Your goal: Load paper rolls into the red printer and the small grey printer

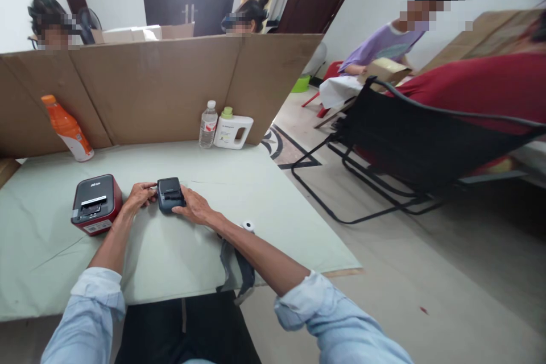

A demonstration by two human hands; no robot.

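Note:
A small dark portable printer (169, 193) lies on the pale green tabletop. My right hand (194, 205) is wrapped around its right side, thumb along the front edge. On the opposite side, my left hand (140, 196) has its fingers bent together, the fingertips against the printer's left edge; whatever they pinch there is too small to make out. Left of that hand stands a larger red and black label printer (96, 205). Partly covered by my right forearm are a white paper roll (248, 227) and a dark grey strap (244, 270).
A cardboard partition (162, 91) lines the table's back. Before it stand an orange bottle (68, 128), a clear water bottle (208, 125) and a white jug (234, 131). Several people are beyond the table. A black folding chair (409, 136), with a person in red, stands at right.

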